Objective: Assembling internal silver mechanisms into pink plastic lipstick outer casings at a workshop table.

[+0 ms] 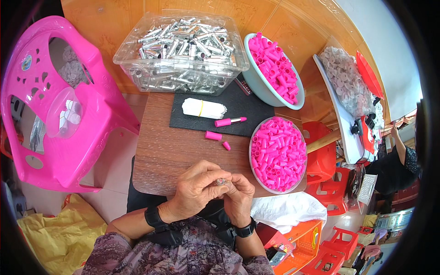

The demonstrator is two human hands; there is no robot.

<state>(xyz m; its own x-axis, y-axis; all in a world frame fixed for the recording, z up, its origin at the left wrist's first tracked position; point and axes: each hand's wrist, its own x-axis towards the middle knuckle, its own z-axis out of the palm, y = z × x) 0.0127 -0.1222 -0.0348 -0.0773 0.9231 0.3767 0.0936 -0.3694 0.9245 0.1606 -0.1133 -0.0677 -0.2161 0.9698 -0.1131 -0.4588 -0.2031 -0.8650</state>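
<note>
Close together over the near edge of the brown table (160, 151), my left hand (197, 187) and my right hand (237, 198) both have their fingers closed on a small silvery round piece (221, 181). Fingers hide most of it, and only its end shows. Beyond my hands lie a small pink tip (226, 145) and a short pink tube (213, 135). A pink lipstick-shaped pen (222, 122) with a pale middle rests on the black mat (181, 120). Behind it sits a bundle of thin white sticks (192, 107) tied with a yellow band.
A clear bin (130, 75) of silver tubes and a pale blue basin (262, 89) of pink tubes stand at the back. At the right is a round tub (251, 158) of small pink pieces. A pink chair (87, 137) stands left; another person (394, 169) is far right.
</note>
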